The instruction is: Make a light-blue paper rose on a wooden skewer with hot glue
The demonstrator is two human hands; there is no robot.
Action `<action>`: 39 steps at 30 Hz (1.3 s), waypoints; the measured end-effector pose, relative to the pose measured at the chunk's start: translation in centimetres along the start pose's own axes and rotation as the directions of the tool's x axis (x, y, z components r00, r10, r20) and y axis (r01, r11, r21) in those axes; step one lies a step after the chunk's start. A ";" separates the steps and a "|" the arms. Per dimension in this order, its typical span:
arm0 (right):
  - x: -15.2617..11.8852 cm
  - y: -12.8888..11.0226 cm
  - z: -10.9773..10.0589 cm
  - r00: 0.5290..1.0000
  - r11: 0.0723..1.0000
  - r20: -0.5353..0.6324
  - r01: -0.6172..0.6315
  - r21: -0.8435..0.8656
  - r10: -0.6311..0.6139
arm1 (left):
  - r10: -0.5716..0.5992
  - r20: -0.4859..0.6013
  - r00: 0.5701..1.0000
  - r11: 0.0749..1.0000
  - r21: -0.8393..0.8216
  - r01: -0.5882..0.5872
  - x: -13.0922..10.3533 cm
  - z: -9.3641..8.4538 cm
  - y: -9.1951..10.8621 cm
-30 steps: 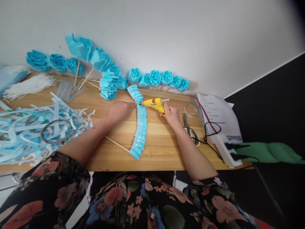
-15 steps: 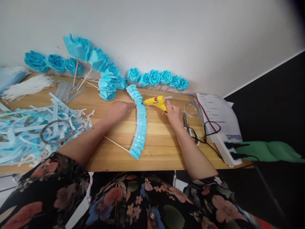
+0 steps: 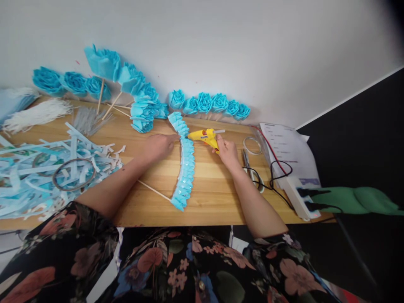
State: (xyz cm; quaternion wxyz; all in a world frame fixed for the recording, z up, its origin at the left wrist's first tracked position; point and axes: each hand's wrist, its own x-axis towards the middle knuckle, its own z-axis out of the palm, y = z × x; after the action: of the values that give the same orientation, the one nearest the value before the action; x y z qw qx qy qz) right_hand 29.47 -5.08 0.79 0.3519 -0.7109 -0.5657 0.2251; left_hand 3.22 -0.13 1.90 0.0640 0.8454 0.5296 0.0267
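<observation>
A pleated blue paper strip (image 3: pixel 186 162) lies in a curve on the wooden table, its lower end touching a thin wooden stick (image 3: pixel 154 190). At the strip's upper left edge, my left hand (image 3: pixel 158 147) is closed, with the index finger and fingertips on the folds. My right hand (image 3: pixel 227 152) is wrapped round the handle of a yellow glue gun (image 3: pixel 205 136), which has a clear glue stick (image 3: pixel 219 131) poking out of its back. The gun's nozzle points left and meets the strip close to my left fingertips.
Blue paper flowers (image 3: pixel 203 102) line the wall, some on wooden sticks. Cut paper strips (image 3: pixel 28 181) heap on the left, with a ring (image 3: pixel 74 174) on top. Scissors (image 3: pixel 248 162), a tape roll (image 3: pixel 252 145), printed sheets (image 3: pixel 284 147), cables and a power strip (image 3: pixel 299 200) are on the right.
My right hand and the glue gun have shifted slightly left, bringing the nozzle onto the strip. My left hand stays at almost the same spot.
</observation>
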 end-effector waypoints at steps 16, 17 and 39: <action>0.0 0.4 -0.1 0.997 0.998 -0.075 0.035 0.057 -0.031 | 0.011 -0.005 1.000 1.000 -0.005 -0.011 0.2 0.5 -0.2; 0.0 0.4 -0.1 0.999 0.999 -0.041 0.034 0.026 -0.033 | 0.011 -0.006 1.000 1.000 -0.007 -0.011 0.2 0.6 -0.3; 0.3 0.6 0.3 0.995 0.970 -0.081 -0.042 0.241 0.064 | -0.018 0.029 0.999 1.000 0.010 0.018 0.7 0.1 0.3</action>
State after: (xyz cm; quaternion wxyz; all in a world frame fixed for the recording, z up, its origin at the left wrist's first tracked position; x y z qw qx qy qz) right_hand 29.73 -4.78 0.18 0.4533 -0.6876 -0.4992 0.2691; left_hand 3.83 0.36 1.85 0.0677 0.8411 0.5364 0.0110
